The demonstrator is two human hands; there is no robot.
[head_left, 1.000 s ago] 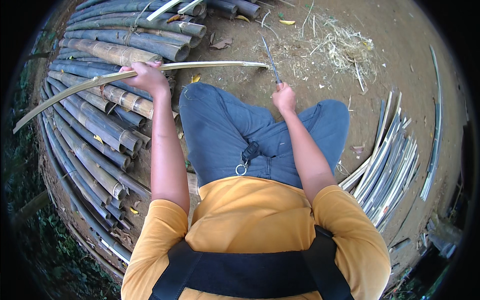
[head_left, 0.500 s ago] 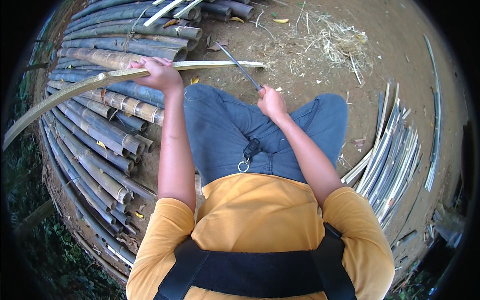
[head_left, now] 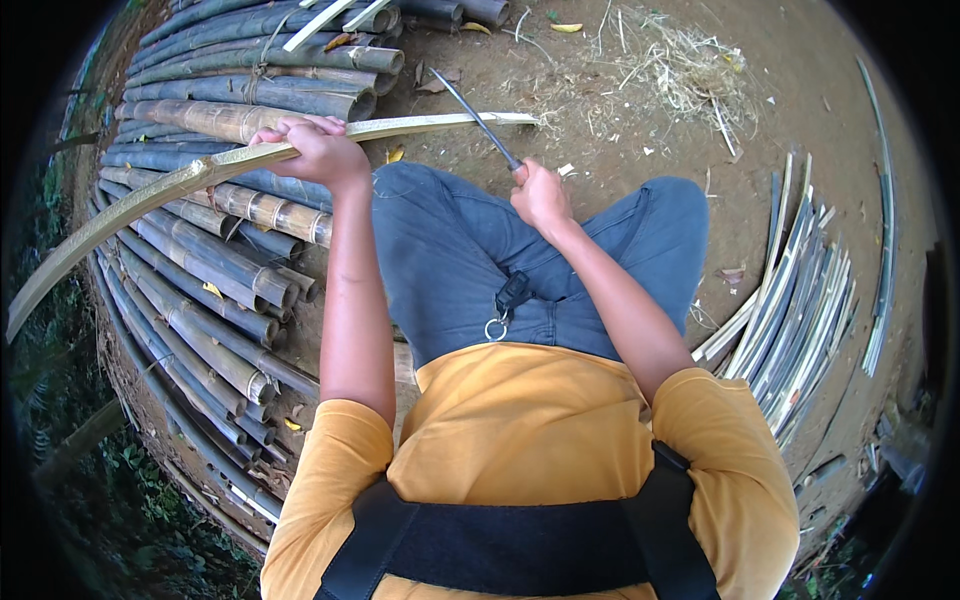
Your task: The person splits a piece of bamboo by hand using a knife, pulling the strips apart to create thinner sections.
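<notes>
Bamboo strip [head_left: 200, 175], long, pale yellow, curved, gripped by left hand [head_left: 318, 150].

Soft, even daylight; sharp centre.
Faint shadows, no glare; fisheye bends edges, black vignette rings the frame.

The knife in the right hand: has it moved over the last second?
Yes. The knife has tipped leftward; its blade now crosses the bamboo strip, away from the straw pile. The right hand grips it.

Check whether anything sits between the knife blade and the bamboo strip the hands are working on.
Nothing visible does. The right hand holds the knife with its blade reaching the bamboo strip, which the left hand grips; only bare dirt ground lies around.
</notes>
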